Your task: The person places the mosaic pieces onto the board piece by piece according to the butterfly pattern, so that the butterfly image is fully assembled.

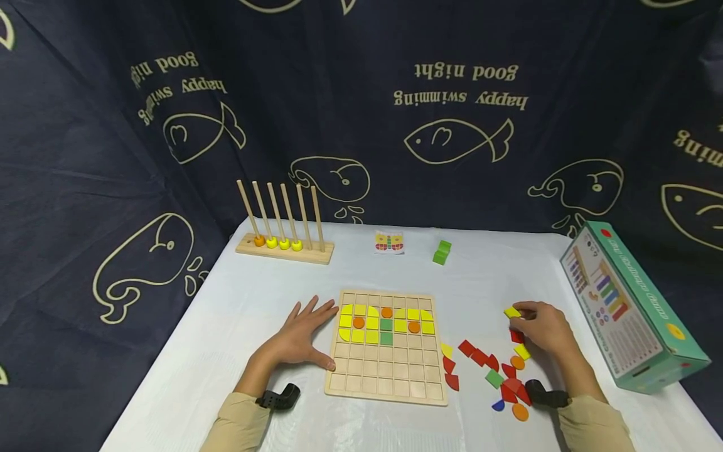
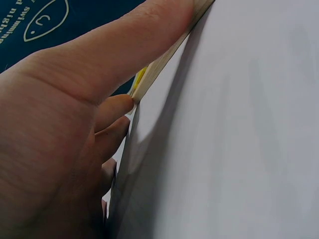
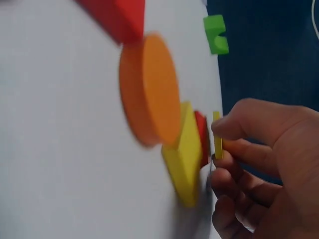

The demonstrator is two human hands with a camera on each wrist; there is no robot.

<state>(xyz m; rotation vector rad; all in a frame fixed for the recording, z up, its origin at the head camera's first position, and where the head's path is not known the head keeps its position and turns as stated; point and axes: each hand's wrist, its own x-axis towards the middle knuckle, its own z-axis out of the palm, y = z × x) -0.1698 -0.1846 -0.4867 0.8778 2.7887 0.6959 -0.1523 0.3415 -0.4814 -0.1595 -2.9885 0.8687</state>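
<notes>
Pinching yellow tile (image 1: 511, 312) | right hand (image 1: 545, 325) | left-wrist view: board (image 1: 386, 370) mostly hidden

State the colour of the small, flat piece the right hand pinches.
The small, flat piece is yellow, best seen in the head view.

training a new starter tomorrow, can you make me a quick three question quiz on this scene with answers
1. Multiple choice: what does the right hand pinch?
A) an orange disc
B) a yellow piece
C) a green block

2. True or false: the left hand is holding a red piece.

3. Fill in: the peg rack carries one orange bead and ___ yellow beads.

Key:
1. B
2. False; its fingers are spread beside the grid board, with the thumb at the board's edge.
3. three
</notes>
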